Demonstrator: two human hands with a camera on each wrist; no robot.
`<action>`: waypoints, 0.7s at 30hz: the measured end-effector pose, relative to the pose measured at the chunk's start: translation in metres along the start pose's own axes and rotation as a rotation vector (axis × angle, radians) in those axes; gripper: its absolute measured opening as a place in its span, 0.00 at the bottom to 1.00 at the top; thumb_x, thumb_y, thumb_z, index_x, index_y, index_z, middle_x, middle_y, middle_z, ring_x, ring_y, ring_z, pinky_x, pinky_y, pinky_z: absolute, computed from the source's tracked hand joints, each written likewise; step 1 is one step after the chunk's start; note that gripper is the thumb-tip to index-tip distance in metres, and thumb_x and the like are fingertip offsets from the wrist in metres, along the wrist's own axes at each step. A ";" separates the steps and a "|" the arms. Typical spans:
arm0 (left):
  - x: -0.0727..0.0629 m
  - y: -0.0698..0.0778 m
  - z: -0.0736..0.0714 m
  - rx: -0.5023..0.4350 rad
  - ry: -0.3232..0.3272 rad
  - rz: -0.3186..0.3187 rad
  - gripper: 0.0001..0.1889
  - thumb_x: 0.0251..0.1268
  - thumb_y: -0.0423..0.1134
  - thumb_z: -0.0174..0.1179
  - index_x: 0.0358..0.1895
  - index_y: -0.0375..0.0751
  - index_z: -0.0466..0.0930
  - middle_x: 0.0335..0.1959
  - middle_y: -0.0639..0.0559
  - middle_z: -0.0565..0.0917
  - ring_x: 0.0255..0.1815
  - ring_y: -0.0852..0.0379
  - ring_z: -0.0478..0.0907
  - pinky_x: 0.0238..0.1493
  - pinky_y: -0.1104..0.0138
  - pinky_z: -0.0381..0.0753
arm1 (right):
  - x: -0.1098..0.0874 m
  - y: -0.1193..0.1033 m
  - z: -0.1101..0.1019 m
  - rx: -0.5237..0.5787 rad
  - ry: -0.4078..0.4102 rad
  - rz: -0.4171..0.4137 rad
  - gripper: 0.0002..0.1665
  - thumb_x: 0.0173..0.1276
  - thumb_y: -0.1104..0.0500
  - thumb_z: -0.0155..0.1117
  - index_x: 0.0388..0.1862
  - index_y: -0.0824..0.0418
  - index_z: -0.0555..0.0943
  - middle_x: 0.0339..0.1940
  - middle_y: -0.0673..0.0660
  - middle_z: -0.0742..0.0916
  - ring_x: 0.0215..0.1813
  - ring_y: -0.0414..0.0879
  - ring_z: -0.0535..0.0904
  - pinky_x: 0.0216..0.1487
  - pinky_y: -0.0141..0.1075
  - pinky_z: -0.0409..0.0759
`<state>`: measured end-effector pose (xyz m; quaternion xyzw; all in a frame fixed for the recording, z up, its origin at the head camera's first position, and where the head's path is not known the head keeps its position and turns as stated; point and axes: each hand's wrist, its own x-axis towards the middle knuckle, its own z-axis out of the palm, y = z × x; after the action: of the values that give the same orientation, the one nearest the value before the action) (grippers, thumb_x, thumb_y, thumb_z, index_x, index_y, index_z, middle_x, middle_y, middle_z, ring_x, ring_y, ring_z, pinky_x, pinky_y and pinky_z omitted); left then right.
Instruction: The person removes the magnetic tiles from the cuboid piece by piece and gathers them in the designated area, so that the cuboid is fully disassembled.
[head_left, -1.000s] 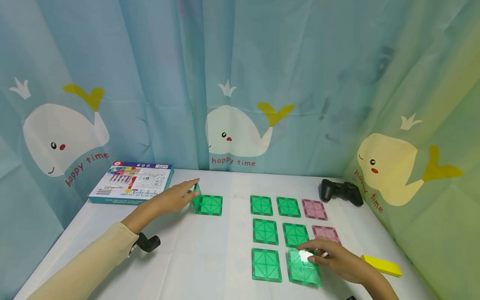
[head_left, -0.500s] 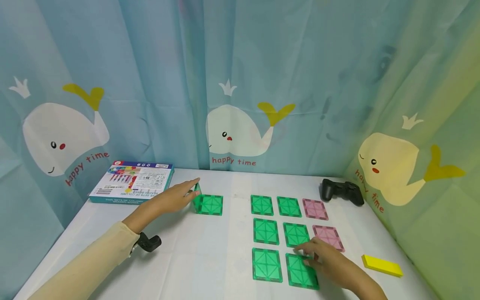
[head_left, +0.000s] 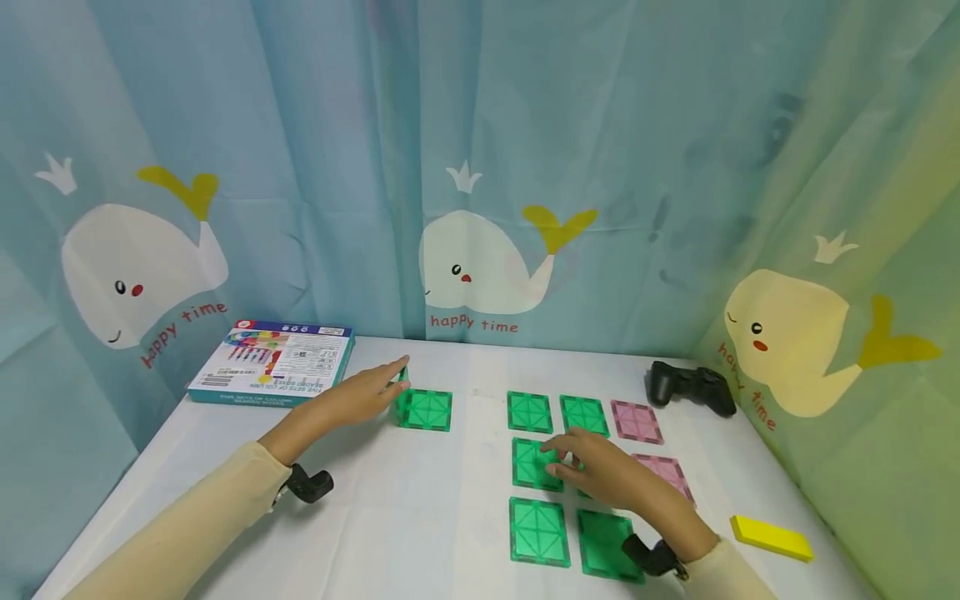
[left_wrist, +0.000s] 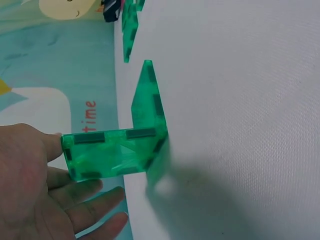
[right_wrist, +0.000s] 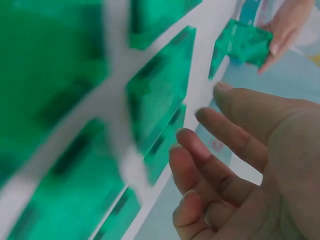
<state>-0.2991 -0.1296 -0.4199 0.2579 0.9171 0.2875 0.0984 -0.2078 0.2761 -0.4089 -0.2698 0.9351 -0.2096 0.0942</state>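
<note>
My left hand [head_left: 356,402] pinches the free edge of a clear green square magnetic tile [left_wrist: 110,154], which stands upright at the left side of a green tile [head_left: 431,411] lying flat. The two tiles meet at a corner edge in the left wrist view. Over the rows of tiles on the right hovers my right hand [head_left: 603,471], its fingers loosely bent with nothing between them. It overlaps the middle-row green tile [head_left: 529,468] and hides most of the one beside it. In the front row lie two more green tiles, one at left [head_left: 539,533] and one at right [head_left: 603,546].
Two pink tiles, one behind [head_left: 637,422] and one nearer [head_left: 670,479], form the right column. A black game controller [head_left: 690,386] lies at the back right, a yellow block [head_left: 771,537] nearer. A flat boxed toy set [head_left: 273,362] is at the back left, before a whale-print curtain [head_left: 480,108].
My right hand first hovered by the front-right tile, then moved left and away over the middle row. The left hand stays at the upright tile. The view has shifted slightly.
</note>
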 end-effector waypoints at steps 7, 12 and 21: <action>0.002 0.004 0.002 0.008 0.004 -0.015 0.34 0.90 0.51 0.39 0.86 0.34 0.49 0.84 0.34 0.59 0.85 0.36 0.55 0.83 0.44 0.56 | 0.059 -0.020 0.010 -0.050 0.012 0.003 0.27 0.79 0.51 0.67 0.72 0.61 0.78 0.54 0.58 0.84 0.54 0.51 0.82 0.52 0.47 0.85; 0.002 0.004 0.002 0.015 0.006 -0.032 0.34 0.90 0.51 0.40 0.86 0.34 0.49 0.84 0.35 0.60 0.84 0.36 0.56 0.83 0.44 0.57 | 0.103 -0.035 0.021 -0.011 -0.014 0.033 0.34 0.78 0.48 0.68 0.76 0.61 0.74 0.60 0.62 0.82 0.61 0.56 0.81 0.60 0.52 0.82; 0.004 0.003 0.004 0.010 0.009 -0.046 0.34 0.90 0.52 0.40 0.86 0.36 0.50 0.82 0.34 0.63 0.83 0.36 0.60 0.81 0.42 0.60 | 0.162 -0.048 0.027 0.060 -0.121 -0.005 0.42 0.75 0.47 0.72 0.79 0.64 0.69 0.68 0.66 0.78 0.65 0.58 0.79 0.66 0.54 0.80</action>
<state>-0.3003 -0.1234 -0.4211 0.2358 0.9248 0.2816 0.0996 -0.3130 0.1419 -0.4214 -0.2815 0.9202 -0.2213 0.1582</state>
